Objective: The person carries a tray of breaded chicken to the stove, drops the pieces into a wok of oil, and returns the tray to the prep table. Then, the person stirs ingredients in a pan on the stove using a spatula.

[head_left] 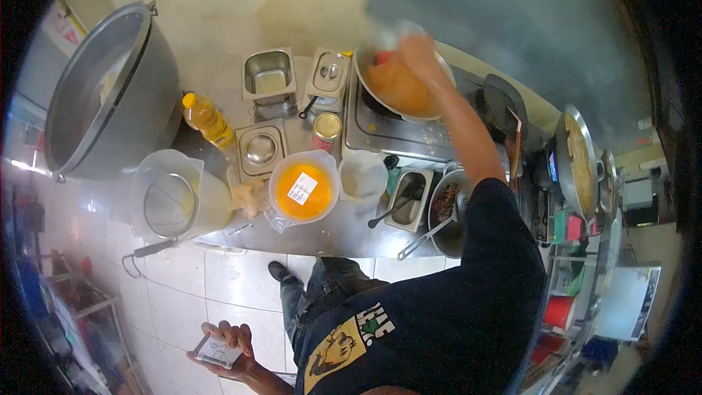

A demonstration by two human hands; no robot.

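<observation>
My left hand (232,350) is low in front, away from the counter. Its fingers are closed round a flat rectangular block (218,351) with a pale face and dark marks. My right hand (418,53) reaches over a round pan (360,77) on the stove and is smeared by motion. Its fingers look closed, and what they hold is hidden. Beside it are a pale blur and a red thing (382,57). Orange-brown food (402,88) fills the pan.
On the steel counter stand a bowl of orange liquid (301,190), an oil bottle (208,121), a tin (326,130) and a clear bucket with a strainer (170,201). A huge pot (142,95) rises at left. A ladle (428,238) overhangs the front edge. Another pan (575,161) is at right.
</observation>
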